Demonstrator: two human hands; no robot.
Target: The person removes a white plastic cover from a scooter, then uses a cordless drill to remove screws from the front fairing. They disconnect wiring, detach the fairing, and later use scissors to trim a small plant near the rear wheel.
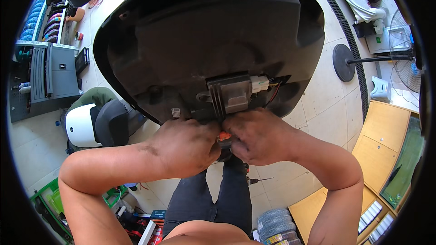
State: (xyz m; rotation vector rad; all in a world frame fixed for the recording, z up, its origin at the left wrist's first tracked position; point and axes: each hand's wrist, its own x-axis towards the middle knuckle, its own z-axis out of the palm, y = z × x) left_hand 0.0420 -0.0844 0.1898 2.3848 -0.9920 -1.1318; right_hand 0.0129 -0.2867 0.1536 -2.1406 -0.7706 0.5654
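A large dark plastic panel [218,31] with a rounded outline fills the space before me. On its lower part sits a ribbed dark module [229,95], with a white connector [259,84] and thin wires at its right side. My left hand [188,143] is closed at the panel's lower edge, left of the module, with its fingertips turned inward and hidden. Just below the module, my right hand [259,136] is closed too, its fingers curled. Between both hands shows a small orange and black piece [224,136]. The hands cover most of it, so its kind cannot be told.
A drill [251,180] with a long bit is low beside my legs. At left are a grey tool cabinet [61,70] and a white and black seat-like shell [84,125]. A standing fan [404,59], a white stool [380,88] and a wooden cabinet [386,124] are at right.
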